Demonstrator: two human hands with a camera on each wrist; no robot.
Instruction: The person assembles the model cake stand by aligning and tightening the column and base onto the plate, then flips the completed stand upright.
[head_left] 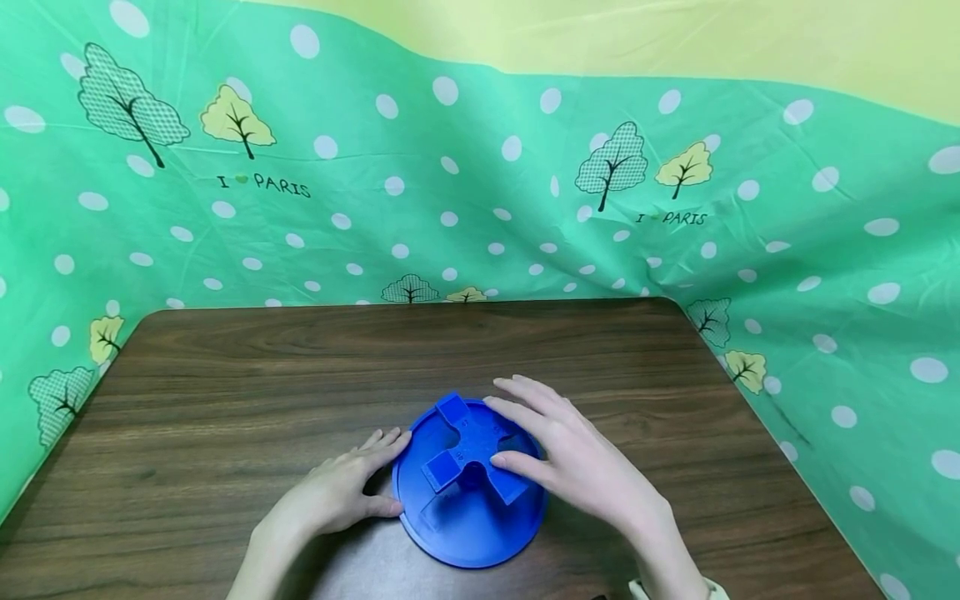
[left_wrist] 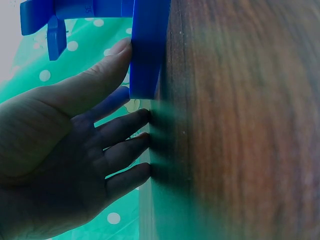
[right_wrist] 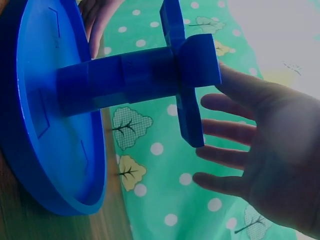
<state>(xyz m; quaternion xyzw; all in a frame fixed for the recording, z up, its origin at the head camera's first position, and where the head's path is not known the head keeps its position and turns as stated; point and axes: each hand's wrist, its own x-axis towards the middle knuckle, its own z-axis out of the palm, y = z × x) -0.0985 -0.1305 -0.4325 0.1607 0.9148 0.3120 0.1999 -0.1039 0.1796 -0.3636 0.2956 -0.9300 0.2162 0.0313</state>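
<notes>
A blue round plastic base [head_left: 487, 537] with a raised rim lies on the wooden table. From its middle rises a short blue post [right_wrist: 115, 77], topped by a flat four-armed cross piece [head_left: 477, 435]. My left hand [head_left: 337, 493] rests at the base's left side, thumb and forefinger apart against the rim, the other fingers extended along the tabletop in the left wrist view. On the other side, my right hand [head_left: 573, 454] hovers above the table, its thumb at one arm of the cross and its fingers loosely spread past the right arm.
The dark wooden table [head_left: 247, 375] extends round the base. A green cloth [head_left: 480, 183] with white dots and printed trees hangs behind it and along both sides.
</notes>
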